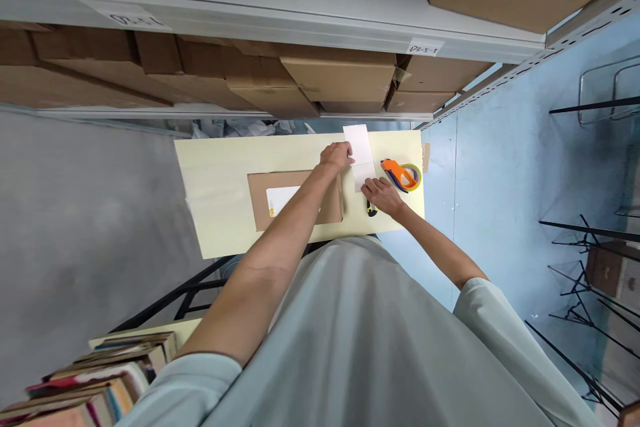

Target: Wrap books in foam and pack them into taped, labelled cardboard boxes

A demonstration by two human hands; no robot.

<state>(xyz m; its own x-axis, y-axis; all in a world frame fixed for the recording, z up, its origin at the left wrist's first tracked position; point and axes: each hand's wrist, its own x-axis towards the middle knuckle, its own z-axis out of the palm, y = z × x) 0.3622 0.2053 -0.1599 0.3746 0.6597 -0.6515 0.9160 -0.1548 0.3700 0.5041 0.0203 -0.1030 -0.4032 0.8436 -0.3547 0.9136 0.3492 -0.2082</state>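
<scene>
A strip of white paper [358, 142] with a crease or seam across it lies over the table's back part. My left hand [337, 155] is closed at the strip's left edge, fingers curled and pinching there. My right hand [382, 194] has its fingers closed on the strip's near end. Under my left forearm lies a flat cardboard box [259, 197] with a white label [281, 199], partly hidden by the arm. A black and yellow box cutter [371, 209] sits just below my right hand. To its right is an orange tape dispenser [400, 175] with a roll of tape.
The pale yellow table [220, 173] stands beneath a shelf [280, 10] packed with cardboard boxes [340, 77]. Books [100, 380] are stacked at lower left. Black metal stands [585, 233] are on the right-hand floor.
</scene>
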